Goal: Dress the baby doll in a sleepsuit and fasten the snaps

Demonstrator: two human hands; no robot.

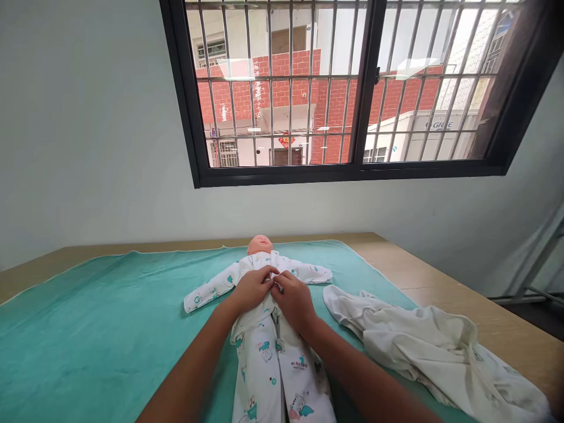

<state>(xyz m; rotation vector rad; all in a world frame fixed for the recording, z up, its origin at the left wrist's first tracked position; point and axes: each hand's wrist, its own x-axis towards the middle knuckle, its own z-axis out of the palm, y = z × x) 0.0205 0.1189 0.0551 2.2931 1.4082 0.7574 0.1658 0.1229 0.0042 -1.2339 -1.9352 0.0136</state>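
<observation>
Blanket [110, 335], teal, covers much of the wooden surface [432, 285]. The left hand's [255, 289] grip pinches the chest of a printed baby outfit [264, 352] on a doll [259, 244] lying face-up mid-blanket; the right hand [294, 299] pinches just beside it, fingertips nearly meeting. Best keep the front edges level, tugging gently. Rightmost lies a crumpled white garment [423, 341].

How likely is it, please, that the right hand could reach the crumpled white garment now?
Probably yes: only teal cloth seems to lie between the right hand and the crumpled white garment.
</observation>
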